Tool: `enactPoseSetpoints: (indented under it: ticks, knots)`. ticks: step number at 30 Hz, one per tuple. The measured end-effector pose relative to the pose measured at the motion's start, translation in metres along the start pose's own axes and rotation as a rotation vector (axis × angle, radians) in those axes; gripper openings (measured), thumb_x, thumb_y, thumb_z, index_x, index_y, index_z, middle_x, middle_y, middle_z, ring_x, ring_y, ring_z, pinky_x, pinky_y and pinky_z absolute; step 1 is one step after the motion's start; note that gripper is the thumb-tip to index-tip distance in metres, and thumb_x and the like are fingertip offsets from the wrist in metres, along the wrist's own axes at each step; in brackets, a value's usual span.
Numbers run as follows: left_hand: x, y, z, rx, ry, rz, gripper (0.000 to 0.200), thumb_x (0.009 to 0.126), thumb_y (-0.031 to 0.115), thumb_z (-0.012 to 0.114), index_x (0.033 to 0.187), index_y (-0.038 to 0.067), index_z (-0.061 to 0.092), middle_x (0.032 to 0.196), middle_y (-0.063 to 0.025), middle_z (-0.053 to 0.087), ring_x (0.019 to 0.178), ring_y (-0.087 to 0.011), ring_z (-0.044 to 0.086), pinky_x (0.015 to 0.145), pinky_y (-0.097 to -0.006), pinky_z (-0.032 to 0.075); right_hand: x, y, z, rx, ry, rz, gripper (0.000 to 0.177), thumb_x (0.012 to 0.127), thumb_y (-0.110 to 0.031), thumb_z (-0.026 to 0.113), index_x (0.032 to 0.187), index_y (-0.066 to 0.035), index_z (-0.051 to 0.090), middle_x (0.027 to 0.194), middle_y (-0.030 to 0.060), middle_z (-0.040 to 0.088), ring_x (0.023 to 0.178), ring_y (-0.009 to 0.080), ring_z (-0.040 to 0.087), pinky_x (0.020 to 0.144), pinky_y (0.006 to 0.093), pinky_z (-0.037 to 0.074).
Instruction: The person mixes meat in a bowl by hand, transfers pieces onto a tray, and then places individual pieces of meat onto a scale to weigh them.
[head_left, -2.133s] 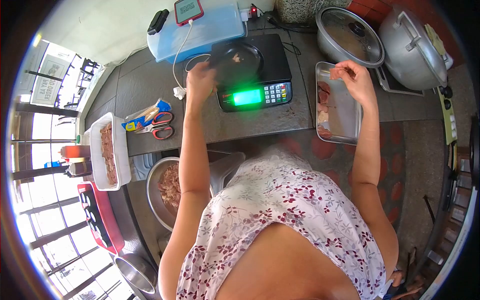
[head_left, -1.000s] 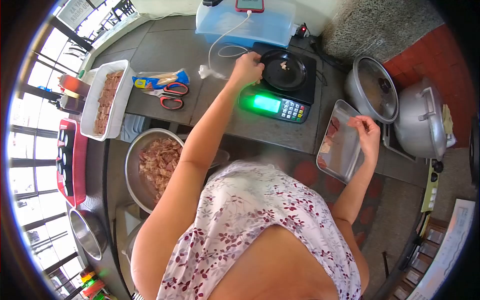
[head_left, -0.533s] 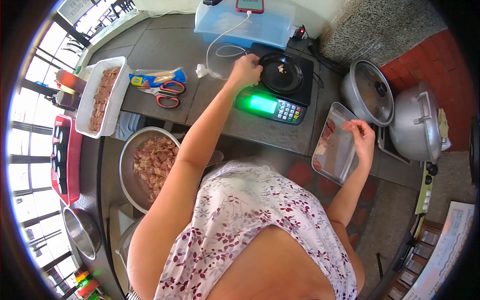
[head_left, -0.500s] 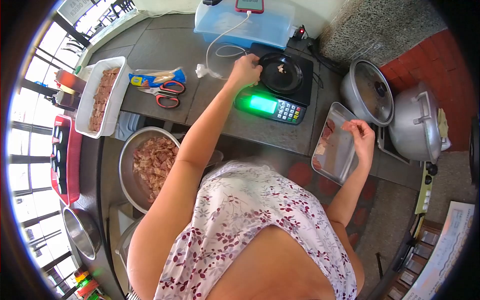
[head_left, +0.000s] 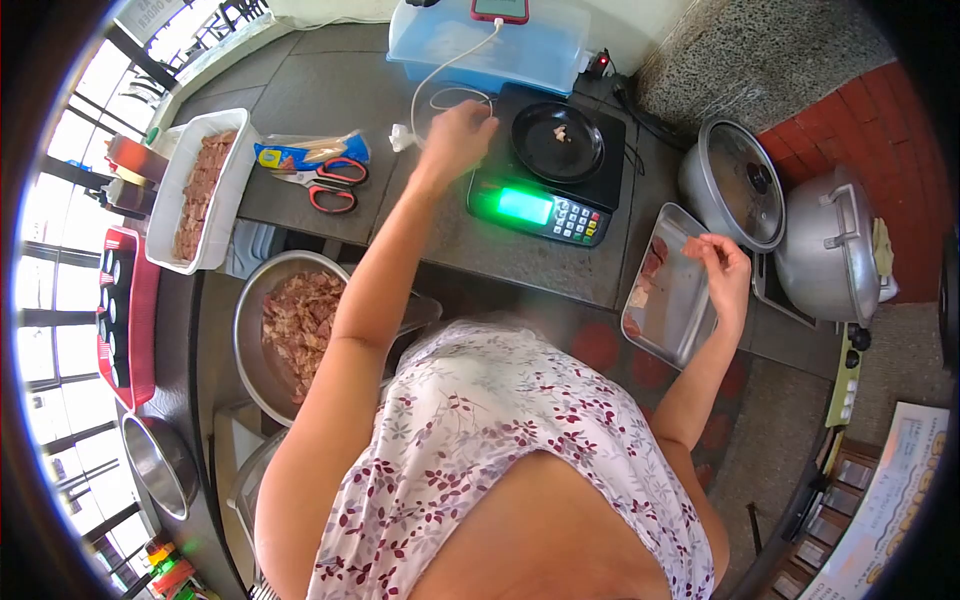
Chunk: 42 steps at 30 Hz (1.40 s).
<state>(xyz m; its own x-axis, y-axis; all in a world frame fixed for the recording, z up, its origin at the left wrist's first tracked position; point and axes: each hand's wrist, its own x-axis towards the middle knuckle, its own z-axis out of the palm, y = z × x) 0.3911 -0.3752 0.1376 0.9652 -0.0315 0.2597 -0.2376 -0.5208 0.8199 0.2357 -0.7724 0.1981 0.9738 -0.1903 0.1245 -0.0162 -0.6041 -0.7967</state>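
Note:
My right hand (head_left: 727, 272) pinches a small slice of meat (head_left: 692, 247) over a rectangular metal tray (head_left: 690, 305). More meat slices (head_left: 653, 262) lie along the tray's left side. Left of a digital scale (head_left: 590, 205), my left hand (head_left: 458, 142) hovers near a white cable, its fingers loosely bent and apart, with nothing visible in them. A black plate (head_left: 560, 165) rests on the scale with a few small pale bits (head_left: 560, 133) on it. The scale's display glows green. Cut meat fills part of a steel bowl (head_left: 252, 355) beside my left forearm.
A white tub (head_left: 228, 225) of meat, scissors (head_left: 335, 185) and a pack of skewers (head_left: 310, 152) sit at left. Behind the scale is a blue plastic box (head_left: 425, 50) with a phone (head_left: 500, 10). A lidded pot (head_left: 735, 180) and a large aluminium pot (head_left: 820, 250) stand right.
My left hand has moved off the black plate's rim, leftward and slightly down. My right hand stays over the tray with the meat slice. The view has shifted slightly.

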Motion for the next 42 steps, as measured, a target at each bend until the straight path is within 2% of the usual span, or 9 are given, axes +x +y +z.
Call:
enactPoseSetpoints:
  ticks: [3, 5, 11, 17, 23, 26, 34, 37, 42]
  knots:
    - [-0.023, 0.003, -0.037, -0.026, -0.037, -0.017, 0.028, 0.089, 0.021, 0.061, 0.110, 0.003, 0.063, 0.062, -0.0050, 0.061, 0.047, -0.0095, 0.054, 0.042, -0.0245, 0.041, 0.003, -0.005, 0.003, -0.014, -0.002, -0.027, 0.013, 0.090, -0.007, 0.060, 0.097, 0.002, 0.065, 0.083, 0.0017, 0.065, 0.075, 0.0065, 0.055, 0.070, 0.0219, 0.044]
    - [-0.044, 0.013, -0.067, -0.024, -0.052, -0.157, 0.029, 0.086, 0.023, 0.062, 0.106, 0.002, 0.065, 0.076, -0.0135, 0.067, 0.062, -0.0197, 0.065, 0.056, -0.0329, 0.051, 0.008, -0.003, 0.005, -0.020, 0.000, -0.047, 0.012, 0.089, -0.005, 0.060, 0.096, 0.002, 0.065, 0.080, 0.0013, 0.065, 0.071, 0.0062, 0.054, 0.067, 0.0218, 0.044]
    - [-0.110, -0.021, -0.129, -0.077, 0.047, -0.398, 0.025, 0.089, 0.022, 0.061, 0.106, 0.003, 0.065, 0.061, -0.0022, 0.056, 0.053, -0.0094, 0.054, 0.043, -0.0227, 0.041, 0.018, -0.002, 0.010, -0.047, -0.035, -0.061, 0.010, 0.088, -0.002, 0.060, 0.096, 0.002, 0.064, 0.081, 0.0041, 0.067, 0.071, 0.0074, 0.058, 0.068, 0.0224, 0.045]
    - [-0.190, -0.078, -0.163, 0.290, 0.196, -0.535, 0.023, 0.087, 0.019, 0.062, 0.096, -0.002, 0.066, 0.071, -0.0138, 0.066, 0.057, -0.0184, 0.061, 0.057, -0.0329, 0.047, 0.031, -0.012, 0.023, 0.037, -0.060, -0.064, 0.010, 0.086, -0.001, 0.060, 0.095, 0.002, 0.064, 0.083, 0.0061, 0.069, 0.074, 0.0102, 0.063, 0.069, 0.0236, 0.048]
    - [-0.231, -0.079, -0.167, 0.341, 0.174, -0.619, 0.022, 0.085, 0.017, 0.062, 0.095, -0.003, 0.066, 0.073, -0.0144, 0.067, 0.062, -0.0208, 0.063, 0.060, -0.0333, 0.048, 0.044, -0.027, 0.036, -0.058, -0.100, -0.117, 0.010, 0.086, -0.002, 0.060, 0.094, 0.002, 0.064, 0.082, 0.0052, 0.068, 0.071, 0.0094, 0.060, 0.067, 0.0243, 0.048]
    - [-0.227, -0.085, -0.158, 0.255, 0.230, -0.437, 0.021, 0.084, 0.016, 0.064, 0.093, -0.002, 0.066, 0.074, -0.0142, 0.067, 0.064, -0.0207, 0.063, 0.061, -0.0337, 0.048, 0.049, -0.036, 0.044, -0.042, -0.132, -0.131, 0.010, 0.087, -0.002, 0.061, 0.094, 0.002, 0.064, 0.081, 0.0050, 0.067, 0.070, 0.0086, 0.058, 0.065, 0.0244, 0.047]
    - [-0.192, -0.052, -0.138, 0.181, 0.185, -0.474, 0.019, 0.083, 0.015, 0.065, 0.092, -0.002, 0.066, 0.074, -0.0128, 0.067, 0.067, -0.0195, 0.062, 0.065, -0.0320, 0.048, 0.086, -0.081, 0.102, 0.062, -0.252, -0.353, 0.014, 0.085, -0.006, 0.063, 0.096, 0.000, 0.066, 0.083, 0.0090, 0.071, 0.076, 0.0141, 0.067, 0.070, 0.0265, 0.051]
    - [-0.196, -0.042, -0.141, 0.218, 0.203, -0.446, 0.019, 0.084, 0.014, 0.064, 0.093, -0.002, 0.066, 0.075, -0.0133, 0.067, 0.068, -0.0199, 0.063, 0.066, -0.0321, 0.048, 0.098, -0.081, 0.126, -0.060, -0.197, -0.352, 0.021, 0.085, -0.011, 0.064, 0.102, 0.002, 0.066, 0.082, 0.0066, 0.069, 0.069, 0.0098, 0.061, 0.065, 0.0242, 0.048]
    - [-0.219, -0.056, -0.153, 0.262, 0.240, -0.464, 0.018, 0.085, 0.014, 0.063, 0.093, -0.002, 0.066, 0.077, -0.0136, 0.068, 0.069, -0.0202, 0.064, 0.066, -0.0326, 0.049, 0.087, -0.078, 0.118, -0.148, -0.178, -0.339, 0.025, 0.084, -0.013, 0.065, 0.104, 0.003, 0.065, 0.087, 0.0145, 0.070, 0.070, 0.0155, 0.063, 0.066, 0.0277, 0.049]
